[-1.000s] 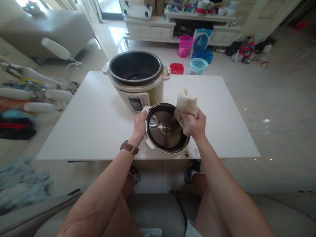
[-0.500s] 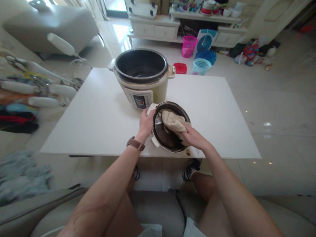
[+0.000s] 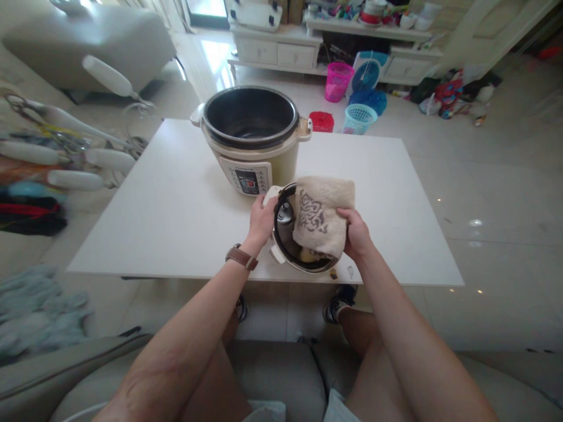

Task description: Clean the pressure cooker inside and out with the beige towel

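Note:
A pressure cooker lid [image 3: 284, 234] lies upside down near the front edge of the white table [image 3: 176, 205]. My left hand [image 3: 261, 220] grips its left rim, fingers curled round the edge. My right hand [image 3: 355, 234] holds a beige cloth [image 3: 320, 215] with a dark pattern, spread over the right part of the lid's inside. Behind the lid stands the open cream cooker [image 3: 251, 138], its dark inner pot showing.
A grey sofa [image 3: 88, 41] and a rack with white bars [image 3: 65, 158] stand to the left. Pink [image 3: 338, 81] and blue baskets [image 3: 357, 118] and a red tub [image 3: 322, 121] sit on the floor beyond the table. A white cabinet [image 3: 281, 53] lines the back.
The cloth went from bunched above the lid's right rim, down into the lid, and now lies spread flatter over its right side. My left hand has kept hold of the rim.

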